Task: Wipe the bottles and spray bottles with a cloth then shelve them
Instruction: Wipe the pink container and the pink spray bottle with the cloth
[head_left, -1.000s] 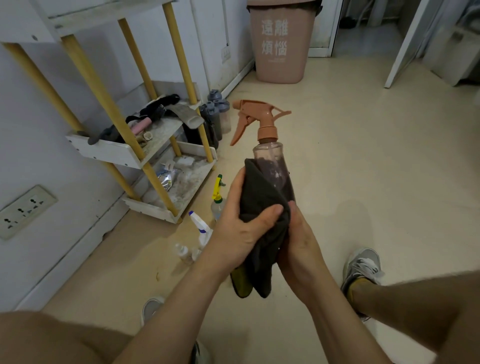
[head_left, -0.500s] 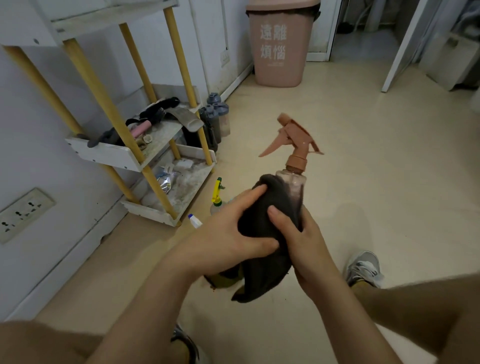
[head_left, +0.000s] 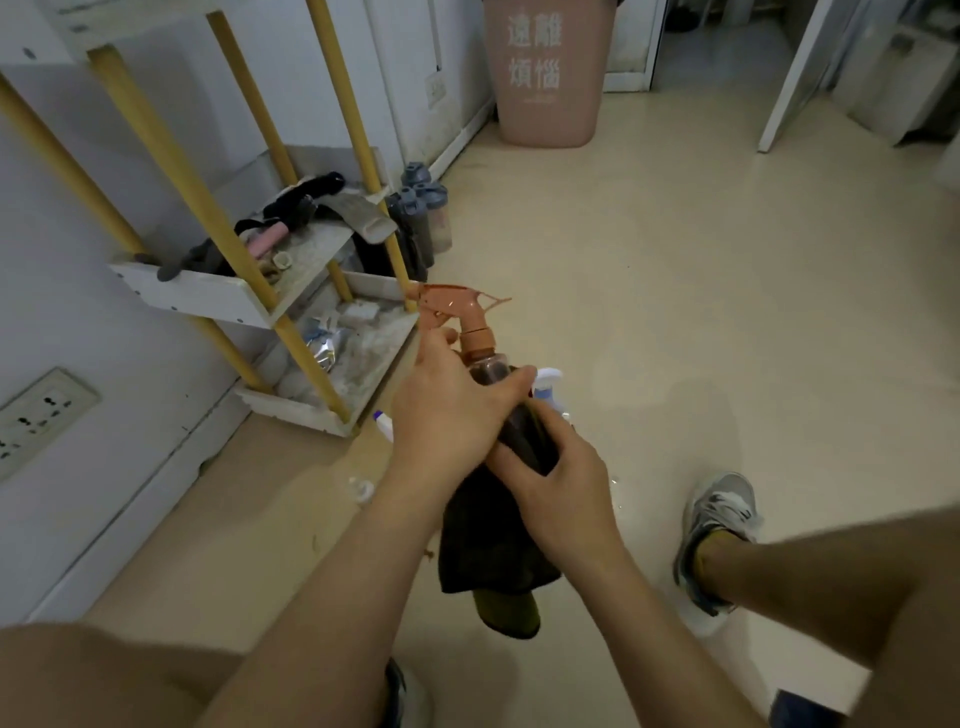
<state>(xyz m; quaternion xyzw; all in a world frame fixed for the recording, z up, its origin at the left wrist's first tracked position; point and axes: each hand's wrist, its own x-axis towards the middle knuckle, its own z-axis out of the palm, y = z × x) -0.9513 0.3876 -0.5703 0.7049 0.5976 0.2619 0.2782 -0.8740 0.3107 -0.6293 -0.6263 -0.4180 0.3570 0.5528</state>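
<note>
Mid-wipe: left grip (head_left: 447, 415) curled round spray bottle (head_left: 475, 335) below its trigger, right grip (head_left: 558, 486) clasping cloth (head_left: 488, 551) round the body. Next, likely: finish rubbing, then stand on shelf (head_left: 208, 300).

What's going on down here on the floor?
A person is wiping a spray bottle with an orange trigger. The left hand grips it just below the neck, while the right hand holds a dark cloth round its body. It is not yet on the white shelf; other spray bottles stand on the floor.
</note>
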